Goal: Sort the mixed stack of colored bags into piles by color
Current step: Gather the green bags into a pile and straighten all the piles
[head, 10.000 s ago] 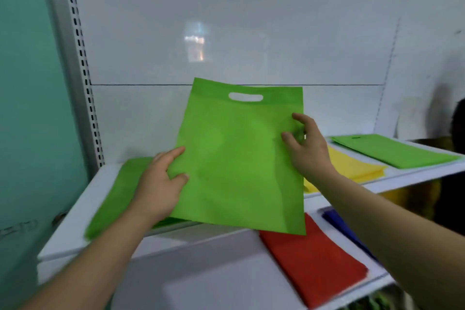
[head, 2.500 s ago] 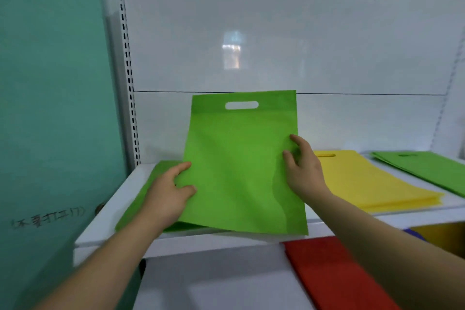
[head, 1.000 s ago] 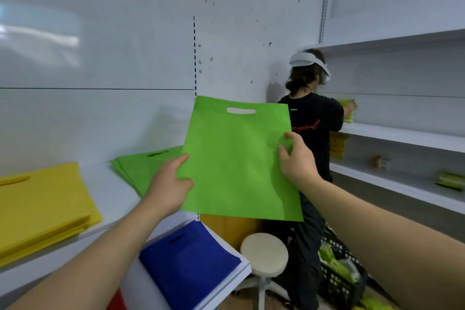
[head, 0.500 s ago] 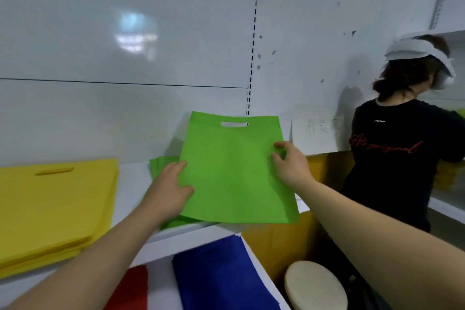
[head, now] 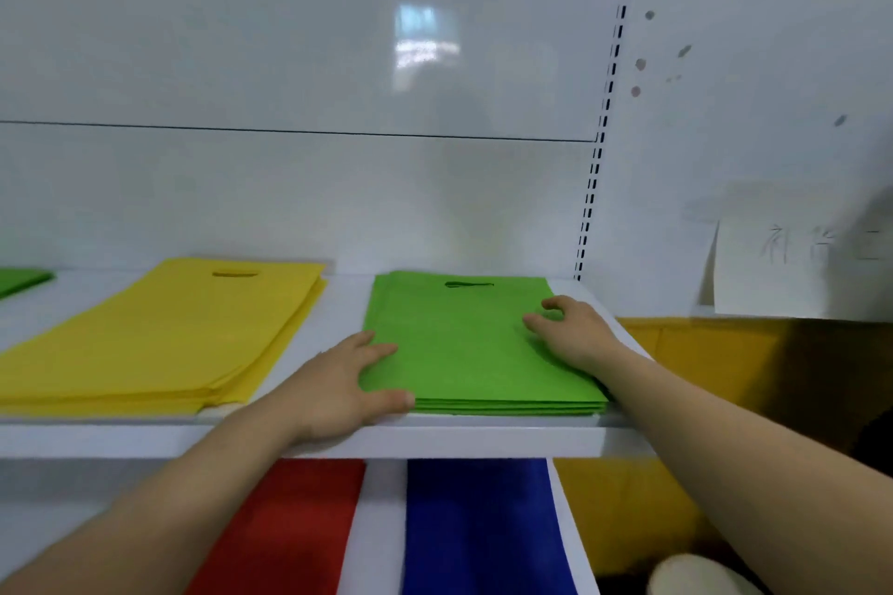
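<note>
Your left hand point(head: 343, 382) lies flat against the green pile point(head: 464, 353) at the front edge of the shelf point(head: 435, 440), while your right hand point(head: 575, 331) rests loosely bent on top, neither gripping.

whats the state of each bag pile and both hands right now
stack of flat green fabric bags, lying flat on white upper shelf, edges squared
left hand, fingers straight, resting on the green stack's left front corner
right hand, fingers lightly bent, resting on top bag
stack of flat yellow fabric bags, flat, slightly fanned, untouched
red fabric bag, flat below
blue fabric bag, flat below
</note>
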The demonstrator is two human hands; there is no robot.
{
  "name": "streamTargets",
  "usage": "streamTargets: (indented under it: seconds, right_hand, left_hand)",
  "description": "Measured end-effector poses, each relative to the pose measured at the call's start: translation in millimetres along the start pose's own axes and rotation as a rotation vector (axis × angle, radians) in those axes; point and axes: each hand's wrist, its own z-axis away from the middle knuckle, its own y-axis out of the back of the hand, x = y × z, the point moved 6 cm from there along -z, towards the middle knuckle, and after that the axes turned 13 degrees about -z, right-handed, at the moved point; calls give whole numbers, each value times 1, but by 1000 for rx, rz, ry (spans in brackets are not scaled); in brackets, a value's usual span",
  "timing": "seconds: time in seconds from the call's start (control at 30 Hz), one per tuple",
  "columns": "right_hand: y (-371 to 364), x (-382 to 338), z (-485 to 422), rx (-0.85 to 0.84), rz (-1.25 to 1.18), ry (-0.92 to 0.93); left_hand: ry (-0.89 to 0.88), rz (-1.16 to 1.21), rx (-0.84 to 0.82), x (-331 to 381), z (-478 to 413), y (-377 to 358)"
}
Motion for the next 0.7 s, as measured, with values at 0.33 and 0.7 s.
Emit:
streamTargets:
  seconds: [0.33, 0.7]
  right_hand:
    - [-6, 7, -4, -91, 33, 40]
    - [-6, -22, 5, -243, 238, 63]
  left_hand:
    - [12, -59, 157, 4, 11, -2]
    - [74, -20, 70, 11, 12, 12]
